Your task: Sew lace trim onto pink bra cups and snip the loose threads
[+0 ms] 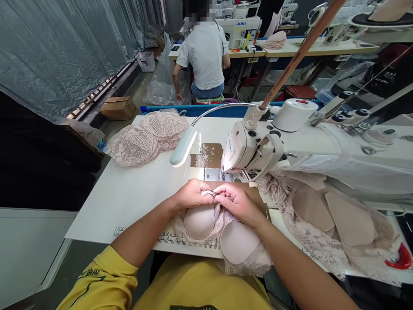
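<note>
A pale pink lace bra [199,221] with smooth moulded cups hangs from my two hands at the table's front edge. Its right cup [238,242] droops over the edge, above my lap. My left hand [192,193] is closed, pinching the bra's upper middle edge. Close beside it, my right hand [235,199] pinches the same edge with thumb and forefinger. Something thin and dark shows between the fingertips, too small to name. Just beyond my hands is the needle area of a white sewing machine [237,144].
A stack of lace bras [146,137] lies at the table's back left. More lace pieces and cups [342,215] are heaped at right under the machine arm. A lamp [183,146] on a bent neck overhangs the table [129,193]. Another person [206,56] sits ahead, facing away.
</note>
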`<state>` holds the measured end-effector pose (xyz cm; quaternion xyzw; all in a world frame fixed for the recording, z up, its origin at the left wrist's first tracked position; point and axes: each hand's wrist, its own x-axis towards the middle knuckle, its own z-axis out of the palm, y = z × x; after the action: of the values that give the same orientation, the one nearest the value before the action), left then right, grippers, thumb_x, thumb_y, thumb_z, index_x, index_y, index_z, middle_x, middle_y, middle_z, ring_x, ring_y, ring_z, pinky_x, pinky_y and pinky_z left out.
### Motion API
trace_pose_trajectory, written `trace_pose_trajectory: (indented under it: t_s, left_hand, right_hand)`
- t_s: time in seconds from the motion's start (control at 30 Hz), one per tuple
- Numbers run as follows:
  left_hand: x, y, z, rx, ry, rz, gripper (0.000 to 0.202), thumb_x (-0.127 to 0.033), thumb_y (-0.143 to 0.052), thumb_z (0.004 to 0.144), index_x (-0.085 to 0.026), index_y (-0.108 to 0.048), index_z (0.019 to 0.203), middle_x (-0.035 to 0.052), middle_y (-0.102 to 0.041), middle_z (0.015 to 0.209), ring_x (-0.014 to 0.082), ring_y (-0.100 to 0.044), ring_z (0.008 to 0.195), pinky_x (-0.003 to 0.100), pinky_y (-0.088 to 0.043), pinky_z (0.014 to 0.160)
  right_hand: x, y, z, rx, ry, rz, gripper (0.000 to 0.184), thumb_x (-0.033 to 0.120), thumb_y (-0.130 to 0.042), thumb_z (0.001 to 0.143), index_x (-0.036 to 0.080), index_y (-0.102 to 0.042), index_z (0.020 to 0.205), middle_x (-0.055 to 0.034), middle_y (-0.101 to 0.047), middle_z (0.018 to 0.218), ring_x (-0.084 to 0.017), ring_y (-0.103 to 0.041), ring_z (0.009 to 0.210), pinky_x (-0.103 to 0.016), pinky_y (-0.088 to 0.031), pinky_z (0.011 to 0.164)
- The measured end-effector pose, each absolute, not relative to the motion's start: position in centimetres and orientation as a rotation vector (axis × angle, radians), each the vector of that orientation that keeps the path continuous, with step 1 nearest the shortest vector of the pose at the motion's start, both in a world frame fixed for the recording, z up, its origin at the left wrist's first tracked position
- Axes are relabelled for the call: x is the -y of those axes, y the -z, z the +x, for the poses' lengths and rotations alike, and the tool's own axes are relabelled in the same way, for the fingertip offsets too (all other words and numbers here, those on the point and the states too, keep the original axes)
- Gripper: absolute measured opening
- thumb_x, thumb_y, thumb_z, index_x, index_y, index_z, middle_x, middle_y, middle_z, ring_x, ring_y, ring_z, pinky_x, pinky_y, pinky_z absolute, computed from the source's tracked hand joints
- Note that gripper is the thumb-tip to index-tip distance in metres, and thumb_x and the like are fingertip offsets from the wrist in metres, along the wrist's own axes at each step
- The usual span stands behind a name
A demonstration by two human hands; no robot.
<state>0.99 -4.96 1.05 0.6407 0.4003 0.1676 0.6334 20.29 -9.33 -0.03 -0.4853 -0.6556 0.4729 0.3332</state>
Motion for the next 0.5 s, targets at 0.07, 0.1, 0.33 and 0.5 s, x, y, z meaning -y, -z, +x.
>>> trace_pose_trajectory:
  t_s: [0.07, 0.1, 0.33, 0.5]
  left_hand:
    - [4.9, -0.9, 1.0, -0.899, -0.371, 1.541, 0.03, -0.038, -0.07, 0.072, -0.012, -0.061, 0.062, -0.0035, -0.043, 0.056, 0.008, -0.037, 0.055, 0.02, -0.027, 0.048]
    - [4.9, -0.8, 1.0, -0.899, -0.371, 1.565, 0.03, -0.039, -0.07, 0.072, -0.012, -0.062, 0.062, -0.0031, -0.044, 0.057, 0.0084, -0.039, 0.056, 0.02, -0.028, 0.049]
    - [5.0, -0.8, 1.3, -0.896, -0.392, 1.513, 0.037, -0.047, -0.069, 0.074, -0.01, -0.067, 0.071, 0.002, -0.057, 0.066, 0.0119, -0.05, 0.062, 0.021, -0.037, 0.053]
    - [3.9, -1.3, 0.1, -0.731, -0.319, 1.54, 0.037, -0.047, -0.06, 0.083, -0.011, -0.066, 0.081, 0.0028, -0.059, 0.072, 0.0117, -0.051, 0.064, 0.02, -0.037, 0.054]
  right_hand:
    - [9.4, -0.1, 20.2, 1.758, -1.178, -1.31, 0.017, 0.035, -0.054, 0.088, 0.022, -0.064, 0.089, -0.0028, -0.066, 0.087, -0.018, -0.061, 0.079, -0.03, -0.047, 0.071]
    - [9.4, 0.0, 20.2, 1.768, -1.151, -1.33, 0.017, 0.035, -0.053, 0.088, 0.022, -0.063, 0.087, -0.0026, -0.066, 0.084, -0.018, -0.06, 0.078, -0.03, -0.046, 0.07]
    - [9.1, 1.1, 19.9, 1.548, -1.319, -1.225, 0.027, 0.038, -0.066, 0.076, 0.022, -0.052, 0.094, 0.0007, -0.055, 0.082, -0.015, -0.054, 0.076, -0.027, -0.044, 0.067]
    - [9.2, 0.7, 20.1, 1.599, -1.238, -1.292, 0.014, 0.033, -0.057, 0.082, 0.022, -0.047, 0.08, 0.0025, -0.05, 0.076, -0.014, -0.049, 0.071, -0.025, -0.04, 0.065]
